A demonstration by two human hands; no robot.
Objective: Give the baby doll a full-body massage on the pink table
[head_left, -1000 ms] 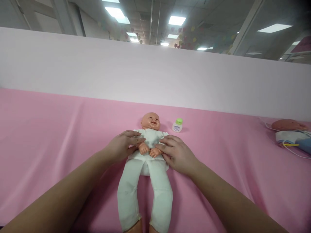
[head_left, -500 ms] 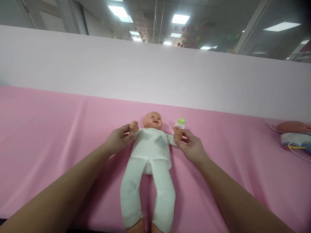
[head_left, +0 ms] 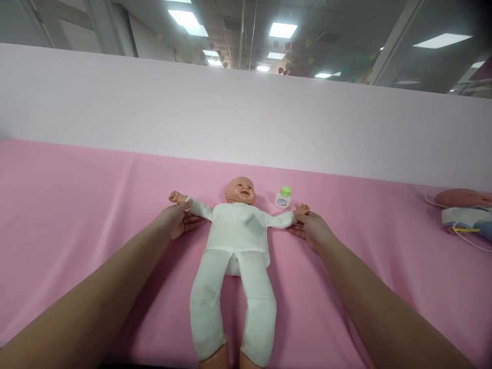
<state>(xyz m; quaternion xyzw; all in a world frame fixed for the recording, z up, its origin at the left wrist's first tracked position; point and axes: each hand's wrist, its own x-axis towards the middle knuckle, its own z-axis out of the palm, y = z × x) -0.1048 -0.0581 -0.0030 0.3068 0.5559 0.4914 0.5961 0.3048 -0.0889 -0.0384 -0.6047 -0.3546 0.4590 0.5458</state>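
A table covered in pink cloth [head_left: 77,205] carries a baby doll [head_left: 236,246] on its back with arms spread, a small green-capped bottle [head_left: 283,198] beside its head, and another doll [head_left: 463,210] at the far right edge.

Looks like an office floor turned into a baby-care training setup. Overhead there are panel ceiling lights [head_left: 282,29], glass partitions [head_left: 423,66] and paper heart decorations [head_left: 295,59]. A long table in pink cloth [head_left: 77,205] backs onto a pale divider [head_left: 154,107], with a practice baby doll [head_left: 234,241] on it.
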